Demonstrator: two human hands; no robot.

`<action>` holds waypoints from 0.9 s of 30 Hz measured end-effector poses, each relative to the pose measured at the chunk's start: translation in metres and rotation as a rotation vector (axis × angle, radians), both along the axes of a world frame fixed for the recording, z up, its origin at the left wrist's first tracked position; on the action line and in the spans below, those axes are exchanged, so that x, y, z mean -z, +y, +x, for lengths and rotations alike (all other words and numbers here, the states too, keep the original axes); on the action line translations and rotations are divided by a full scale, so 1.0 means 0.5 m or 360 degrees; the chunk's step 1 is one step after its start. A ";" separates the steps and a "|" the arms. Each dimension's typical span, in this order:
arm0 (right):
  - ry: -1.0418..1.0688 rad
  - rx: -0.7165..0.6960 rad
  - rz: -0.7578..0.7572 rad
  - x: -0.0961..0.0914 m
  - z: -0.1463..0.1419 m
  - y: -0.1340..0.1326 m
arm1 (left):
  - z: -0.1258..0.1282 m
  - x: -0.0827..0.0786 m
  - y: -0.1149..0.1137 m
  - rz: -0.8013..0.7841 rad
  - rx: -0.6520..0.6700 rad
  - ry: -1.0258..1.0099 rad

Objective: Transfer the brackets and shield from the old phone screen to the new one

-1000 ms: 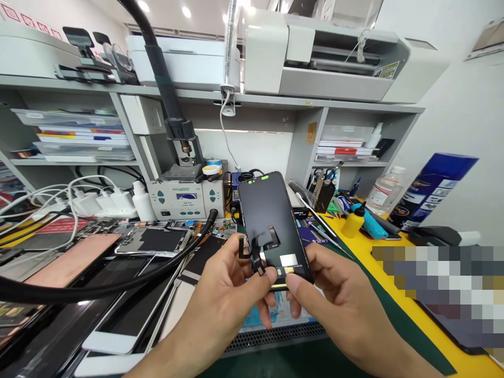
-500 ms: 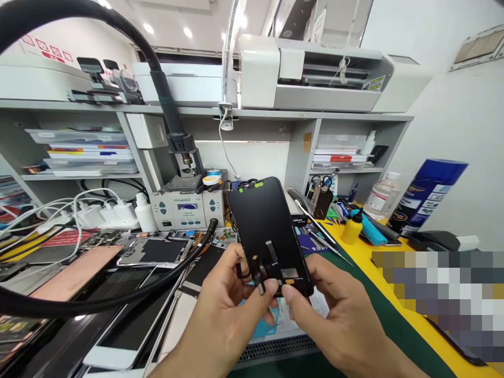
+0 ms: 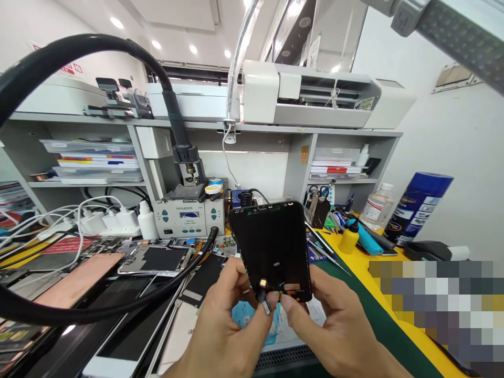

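Both my hands hold a black phone screen panel [image 3: 271, 247] upright above the bench, its back side facing me. My left hand [image 3: 226, 325] grips its lower left edge, and the thumb and fingers pinch a flex cable [image 3: 264, 300] that hangs from the panel's bottom. On the other side my right hand [image 3: 326, 325] is closed on the lower right corner, thumb pressed near the small connector there. Green tabs show along the panel's top edge.
An opened phone body [image 3: 155, 260] and several phone parts lie at left. A soldering station [image 3: 188, 215] with a black hose [image 3: 98, 310] stands behind. A yellow bottle [image 3: 348, 237], a blue can [image 3: 417, 207] and tools sit at right on the green mat [image 3: 394, 336].
The screen panel has tipped more upright and turned squarer to me, and it sits a little lower. My view has tilted upward. Both hands kept their grip at its bottom edge.
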State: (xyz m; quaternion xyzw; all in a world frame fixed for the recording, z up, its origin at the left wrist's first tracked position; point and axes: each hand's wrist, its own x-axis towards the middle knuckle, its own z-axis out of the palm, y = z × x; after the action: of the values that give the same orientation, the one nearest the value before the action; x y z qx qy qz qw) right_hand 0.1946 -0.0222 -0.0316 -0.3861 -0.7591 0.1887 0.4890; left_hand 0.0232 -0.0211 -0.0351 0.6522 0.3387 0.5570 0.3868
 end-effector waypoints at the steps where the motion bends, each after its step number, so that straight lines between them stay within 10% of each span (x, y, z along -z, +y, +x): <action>1: -0.0001 -0.0006 0.0001 0.001 0.000 0.001 | 0.000 -0.001 0.000 0.0012 -0.0002 0.0010; 15: -0.0062 -0.0031 -0.0082 0.005 0.013 0.001 | -0.005 0.009 0.000 0.0197 -0.0171 0.0162; 27: 0.0499 -0.0396 -0.0818 0.007 0.003 0.040 | -0.012 -0.017 0.034 -0.0355 0.0390 -0.0218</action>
State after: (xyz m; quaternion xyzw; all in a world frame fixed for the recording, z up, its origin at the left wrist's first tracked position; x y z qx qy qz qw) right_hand 0.1960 -0.0020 -0.0351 -0.3675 -0.6434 0.4896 0.4596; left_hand 0.0170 -0.0043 -0.0266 0.6021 0.2893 0.5078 0.5440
